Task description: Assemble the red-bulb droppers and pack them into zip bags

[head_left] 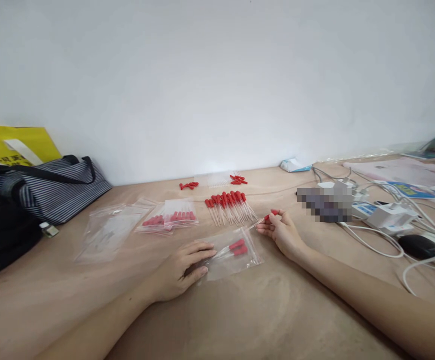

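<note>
A clear zip bag (221, 270) lies on the table with a few red-bulbed droppers (236, 244) inside, their bulbs toward its zip end at the right. My left hand (183, 267) grips the bag's left end, thumb at the near side and fingers on top. My right hand (283, 232) pinches another dropper (270, 215) by its red bulb; its thin clear tube points left, at the bag's zip end. Whether the tip is inside the bag I cannot tell. Just beyond lies a row of several droppers (228, 202), bulbs facing the wall.
Filled bags (181, 215) and flat bags (106, 230) lie left of the row. Loose red bulbs (189, 185) and thin clear tubes (219, 179) sit by the wall. A striped bag (63, 185) and a small bottle (48, 230) stand left; cables, chargers (392, 216) and a mouse (420, 247) right.
</note>
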`<state>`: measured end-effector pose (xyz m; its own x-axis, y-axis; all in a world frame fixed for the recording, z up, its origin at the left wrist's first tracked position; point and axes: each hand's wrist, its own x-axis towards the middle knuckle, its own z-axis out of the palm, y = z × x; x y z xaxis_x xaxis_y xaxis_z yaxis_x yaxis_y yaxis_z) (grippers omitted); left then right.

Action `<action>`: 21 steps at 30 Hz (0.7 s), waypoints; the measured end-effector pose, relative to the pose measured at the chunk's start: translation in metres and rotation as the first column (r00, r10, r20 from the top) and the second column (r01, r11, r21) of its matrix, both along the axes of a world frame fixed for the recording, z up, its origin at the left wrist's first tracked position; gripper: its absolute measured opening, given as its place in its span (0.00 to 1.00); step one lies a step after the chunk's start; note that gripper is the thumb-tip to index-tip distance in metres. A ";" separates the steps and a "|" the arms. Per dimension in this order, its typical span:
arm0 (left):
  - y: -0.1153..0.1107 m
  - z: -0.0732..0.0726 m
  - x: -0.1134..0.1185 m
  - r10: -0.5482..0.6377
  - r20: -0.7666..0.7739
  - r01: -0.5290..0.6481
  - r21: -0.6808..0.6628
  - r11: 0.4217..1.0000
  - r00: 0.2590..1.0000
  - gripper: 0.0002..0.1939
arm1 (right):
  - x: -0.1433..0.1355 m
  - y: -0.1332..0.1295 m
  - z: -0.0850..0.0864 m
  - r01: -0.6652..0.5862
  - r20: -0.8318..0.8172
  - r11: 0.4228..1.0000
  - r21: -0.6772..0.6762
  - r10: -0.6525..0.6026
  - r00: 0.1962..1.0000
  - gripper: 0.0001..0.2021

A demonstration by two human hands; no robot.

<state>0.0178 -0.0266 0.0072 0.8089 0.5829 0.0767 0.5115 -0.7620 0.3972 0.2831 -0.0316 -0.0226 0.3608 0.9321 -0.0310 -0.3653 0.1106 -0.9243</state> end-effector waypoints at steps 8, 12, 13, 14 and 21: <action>-0.001 -0.001 -0.002 0.065 -0.009 -0.065 -0.005 0.998 0.998 0.23 | -0.009 -0.006 0.002 -0.300 0.093 0.945 -0.129 0.312 0.945 0.09; -0.001 -0.001 -0.003 0.057 0.016 -0.056 -0.017 0.998 0.998 0.22 | -0.006 -0.005 0.002 -0.409 0.328 0.893 -0.189 0.450 0.831 0.09; -0.001 -0.001 -0.003 0.057 0.017 -0.057 -0.020 0.998 0.998 0.22 | -0.006 -0.005 0.001 -0.445 0.373 0.877 -0.181 0.480 0.794 0.10; -0.001 -0.001 -0.002 0.057 0.015 -0.057 -0.022 0.998 0.998 0.22 | -0.005 -0.004 0.001 -0.477 0.421 0.863 -0.163 0.498 0.758 0.10; -0.001 0.001 -0.001 0.053 0.017 -0.053 -0.009 0.999 0.998 0.21 | -0.004 0.007 -0.010 -0.485 0.534 0.857 -0.174 0.496 0.684 0.14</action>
